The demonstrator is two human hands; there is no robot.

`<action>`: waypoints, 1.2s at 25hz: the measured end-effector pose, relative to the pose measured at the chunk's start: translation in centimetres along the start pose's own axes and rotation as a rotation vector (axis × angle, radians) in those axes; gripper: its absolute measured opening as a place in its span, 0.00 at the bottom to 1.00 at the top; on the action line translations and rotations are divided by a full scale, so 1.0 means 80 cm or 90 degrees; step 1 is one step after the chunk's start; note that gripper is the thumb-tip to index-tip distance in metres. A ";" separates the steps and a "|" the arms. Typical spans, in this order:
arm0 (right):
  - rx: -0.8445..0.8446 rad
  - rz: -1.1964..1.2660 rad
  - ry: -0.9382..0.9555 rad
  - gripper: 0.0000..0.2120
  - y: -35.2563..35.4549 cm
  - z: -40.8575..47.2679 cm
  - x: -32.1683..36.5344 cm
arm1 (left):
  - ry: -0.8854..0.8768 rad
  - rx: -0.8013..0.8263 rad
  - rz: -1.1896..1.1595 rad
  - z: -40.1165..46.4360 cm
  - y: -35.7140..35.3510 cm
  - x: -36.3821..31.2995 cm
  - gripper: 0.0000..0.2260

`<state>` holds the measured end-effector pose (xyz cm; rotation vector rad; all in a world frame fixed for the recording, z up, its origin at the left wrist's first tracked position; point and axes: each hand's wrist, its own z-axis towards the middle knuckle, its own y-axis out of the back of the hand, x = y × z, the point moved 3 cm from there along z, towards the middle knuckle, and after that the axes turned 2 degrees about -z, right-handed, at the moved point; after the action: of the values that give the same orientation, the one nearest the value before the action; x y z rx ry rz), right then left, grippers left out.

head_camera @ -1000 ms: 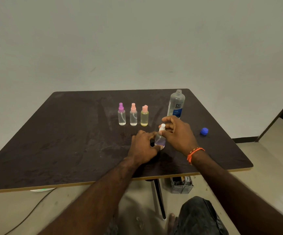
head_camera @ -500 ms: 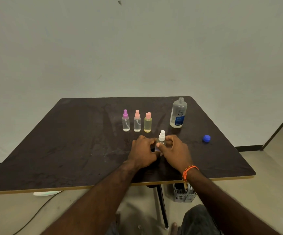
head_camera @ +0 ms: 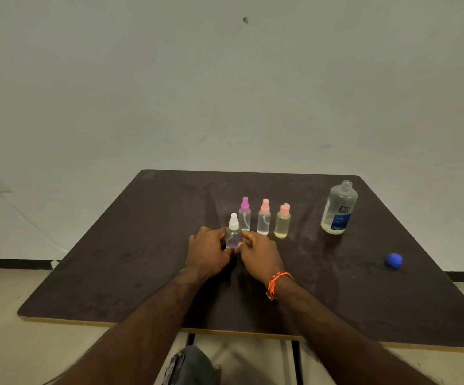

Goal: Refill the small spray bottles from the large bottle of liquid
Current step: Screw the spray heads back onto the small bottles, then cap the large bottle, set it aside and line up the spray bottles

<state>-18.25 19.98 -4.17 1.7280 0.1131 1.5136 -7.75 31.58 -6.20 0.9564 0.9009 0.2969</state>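
Upright, white-capped spray bottle [head_camera: 233,234], gripped by left hand [head_camera: 208,252], seemingly right hand [head_camera: 261,257] too

Both my hands crowd the white-capped spray bottle [head_camera: 233,232], left hand [head_camera: 207,252] and right hand [head_camera: 258,257] with fingers curled on it from either side, so no gap there. Just behind stands a tight row: purple-capped bottle [head_camera: 244,215], pink-capped bottle [head_camera: 264,218], yellow bottle [head_camera: 282,222], barely apart. Between that row and the large bottle [head_camera: 337,209], uncapped, I see a wide lane of bare tabletop [head_camera: 131,259]. The blue cap [head_camera: 393,260] sits alone near the right edge. The left half lies open.
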 end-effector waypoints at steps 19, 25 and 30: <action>-0.033 0.050 0.001 0.19 -0.023 0.029 -0.002 | 0.108 -0.021 0.094 0.053 0.005 0.032 0.27; -0.105 0.004 -0.026 0.12 0.073 -0.023 -0.053 | 0.004 -0.158 -0.006 0.007 0.017 -0.038 0.13; -0.127 -0.062 -0.069 0.15 0.151 -0.057 -0.100 | -0.169 -0.056 -0.033 -0.019 -0.022 -0.121 0.21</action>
<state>-29.57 9.85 -3.30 1.6167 -0.0099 1.3109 -15.16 25.81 -2.91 0.8669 0.6632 0.1596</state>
